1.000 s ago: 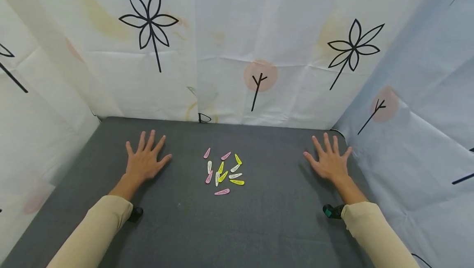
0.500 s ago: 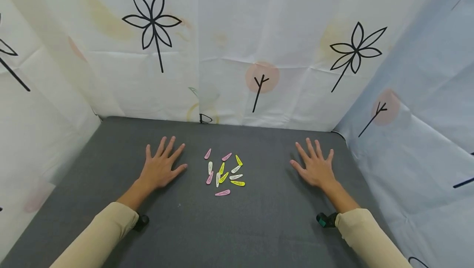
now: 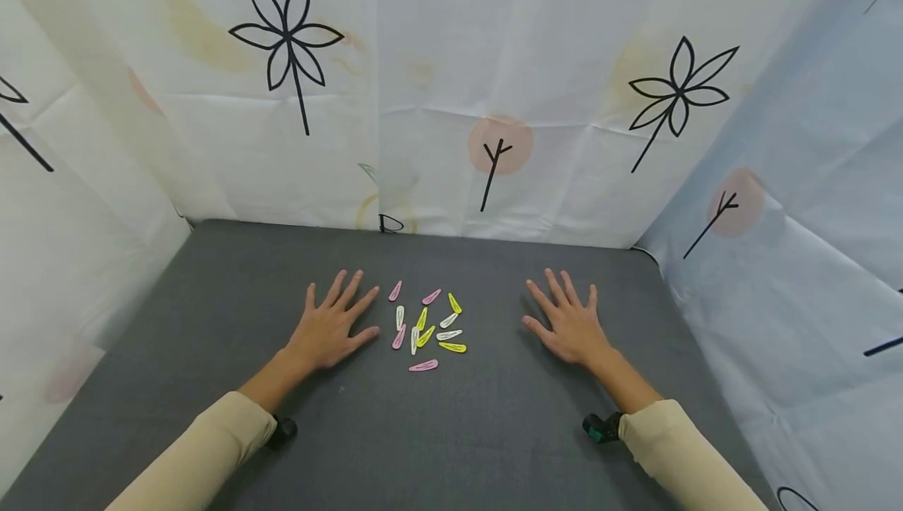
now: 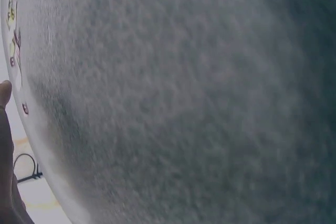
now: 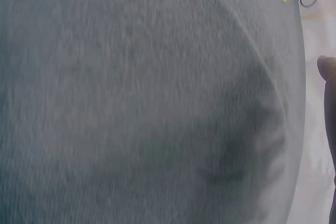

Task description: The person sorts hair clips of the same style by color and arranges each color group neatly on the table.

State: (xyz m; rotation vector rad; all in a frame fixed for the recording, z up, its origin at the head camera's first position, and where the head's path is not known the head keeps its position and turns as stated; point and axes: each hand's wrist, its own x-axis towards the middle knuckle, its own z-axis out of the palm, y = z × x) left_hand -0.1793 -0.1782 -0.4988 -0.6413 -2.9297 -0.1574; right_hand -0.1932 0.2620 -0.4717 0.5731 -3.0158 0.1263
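Several small snap hair clips lie in a loose cluster mid-table in the head view: pink ones such as the pink hair clip [image 3: 423, 366], yellow ones such as the yellow hair clip [image 3: 452, 347], and white ones such as the white hair clip [image 3: 448, 335]. Just left of them is my left hand [image 3: 326, 335], palm down with fingers spread, holding nothing. My right hand [image 3: 571, 327] is farther off on the other side, also spread and holding nothing. The wrist views catch only part of each hand, the left thumb [image 4: 5, 95] and the right thumb [image 5: 326, 69].
Dark grey cloth covers the table [image 3: 451, 440]. White fabric with printed flowers [image 3: 423, 64] walls off the back and both sides. A dark wrist camera [image 3: 602, 428] sits below the right cuff, and another dark device [image 3: 282, 433] by the left.
Both hands have moved inward toward the hair clips, the left one to the right and the right one to the left. The clips stay where they were.
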